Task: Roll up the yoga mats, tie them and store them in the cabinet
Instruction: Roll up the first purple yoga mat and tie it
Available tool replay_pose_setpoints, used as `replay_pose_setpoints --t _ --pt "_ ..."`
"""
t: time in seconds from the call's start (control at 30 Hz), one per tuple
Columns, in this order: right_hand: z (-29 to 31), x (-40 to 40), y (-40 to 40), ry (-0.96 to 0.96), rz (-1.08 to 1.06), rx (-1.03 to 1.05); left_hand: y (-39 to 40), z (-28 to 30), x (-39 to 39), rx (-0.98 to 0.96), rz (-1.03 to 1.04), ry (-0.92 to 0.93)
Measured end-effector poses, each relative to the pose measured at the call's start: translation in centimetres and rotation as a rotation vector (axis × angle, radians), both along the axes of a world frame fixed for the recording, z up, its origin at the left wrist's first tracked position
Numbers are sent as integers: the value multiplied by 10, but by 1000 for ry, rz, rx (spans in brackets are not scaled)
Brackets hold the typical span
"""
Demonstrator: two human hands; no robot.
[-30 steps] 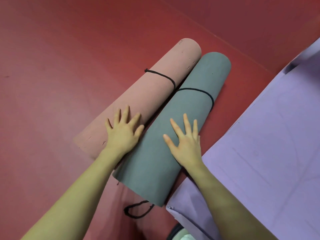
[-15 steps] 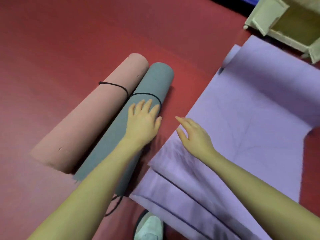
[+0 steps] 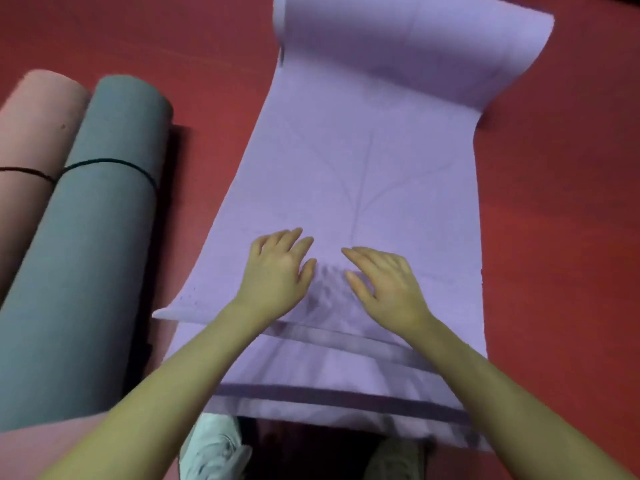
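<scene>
Both hands [image 3: 277, 271] [image 3: 388, 285] flat over purple mat [image 3: 363, 150]

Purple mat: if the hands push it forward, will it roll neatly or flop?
The purple mat looks floppy: its near end lies in loose overlapping folds, so it would probably bunch. Its far end curls up unaided, suggesting springy foam that may unroll. Both the left hand and right hand are open over it.

Purple mat [image 3: 363, 150] — matt foam, faintly creased.

no text, label, brand, number or sign can be read anywhere in view.
</scene>
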State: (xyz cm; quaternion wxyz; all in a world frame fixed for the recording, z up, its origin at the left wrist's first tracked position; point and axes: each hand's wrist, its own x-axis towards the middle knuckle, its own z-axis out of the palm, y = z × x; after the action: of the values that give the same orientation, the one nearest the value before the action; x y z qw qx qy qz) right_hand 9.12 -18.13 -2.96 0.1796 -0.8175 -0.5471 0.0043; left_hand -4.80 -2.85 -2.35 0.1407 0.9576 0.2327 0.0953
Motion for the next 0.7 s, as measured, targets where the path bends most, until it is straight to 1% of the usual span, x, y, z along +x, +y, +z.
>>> replay_pose_setpoints --t 0.07,0.13,0.2,0.27,0.37,0.4,0.47,0.53,0.6,0.7 --pt "-18 -7 -21 95 5 -9 -17 -13 -11 -151 -63 128" --pt "-33 -13 -35 164 28 -36 -27 -27 -24 -268 -115 326" --pt "-42 -17 -44 198 16 -39 -30 -44 -37 -190 -248 423" --pt "-47 -18 -48 149 9 0 -29 -57 -44 -68 -321 453" --pt "-55 -23 -54 -62 85 91 -30 -73 -39 57 -226 296" --pt "-59 -26 -55 -100 87 116 -32 -73 -33 92 -183 221" --pt "-69 -35 -59 -95 16 139 -38 -74 -23 161 -130 52" --pt "-79 -40 -63 -132 -78 80 -46 -76 -15 218 -131 -40" --pt "-87 -42 -68 -264 -129 -39 -54 -83 -16 247 -140 -72" --pt "-91 -42 -67 -358 -191 -125 -55 -92 -30 268 -146 6"
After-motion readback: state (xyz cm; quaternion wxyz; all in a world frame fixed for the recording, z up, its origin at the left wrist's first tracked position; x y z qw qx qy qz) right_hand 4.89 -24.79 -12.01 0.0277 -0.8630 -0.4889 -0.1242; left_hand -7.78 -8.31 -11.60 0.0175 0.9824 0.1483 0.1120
